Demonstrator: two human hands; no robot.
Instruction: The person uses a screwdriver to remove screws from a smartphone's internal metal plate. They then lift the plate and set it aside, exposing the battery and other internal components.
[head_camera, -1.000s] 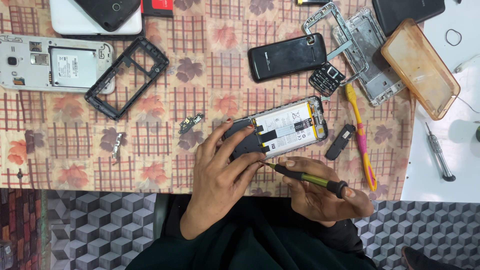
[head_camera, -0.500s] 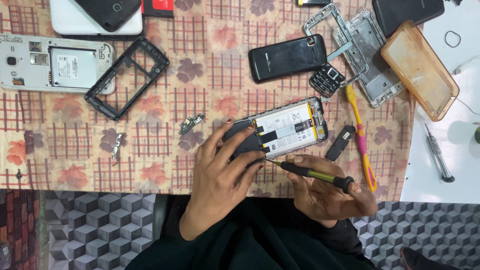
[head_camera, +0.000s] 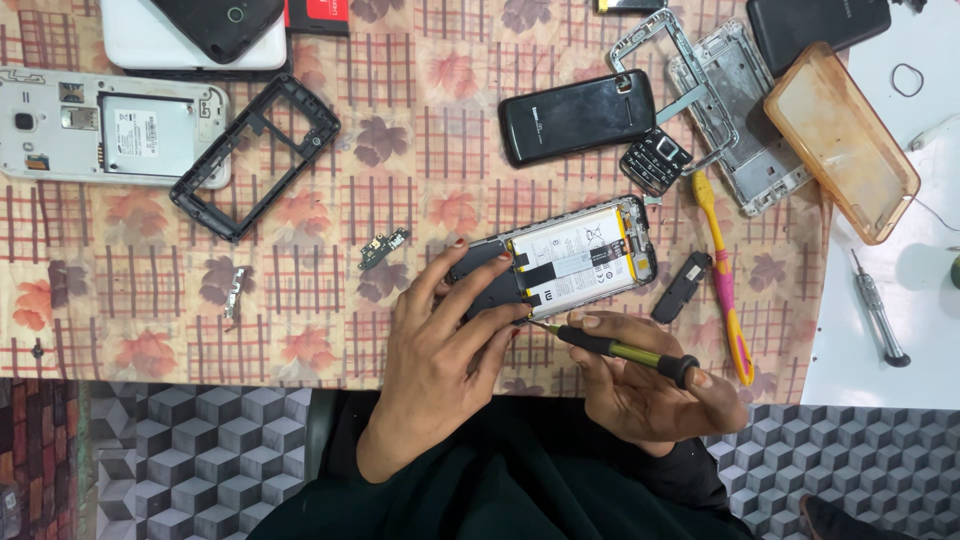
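Note:
An opened smartphone (head_camera: 585, 255) with its white battery exposed lies near the table's front edge. My left hand (head_camera: 440, 345) presses fingers on the phone's dark left end and steadies it. My right hand (head_camera: 650, 385) holds a small screwdriver (head_camera: 620, 350) with a black and yellow handle. Its tip touches the phone's lower edge, just beside my left fingertips.
On the patterned cloth (head_camera: 300, 300) lie a black phone frame (head_camera: 255, 155), a white phone back (head_camera: 110, 125), a black keypad phone (head_camera: 575, 115), a loose keypad (head_camera: 655, 160), metal frames (head_camera: 720, 110), a pink and yellow toothbrush (head_camera: 725, 280), an amber case (head_camera: 840, 140), a small circuit piece (head_camera: 383, 248) and a second screwdriver (head_camera: 880, 310).
My right hand and the screwdriver have shifted slightly; the tip stays at the phone's lower edge. My left hand keeps its hold on the phone.

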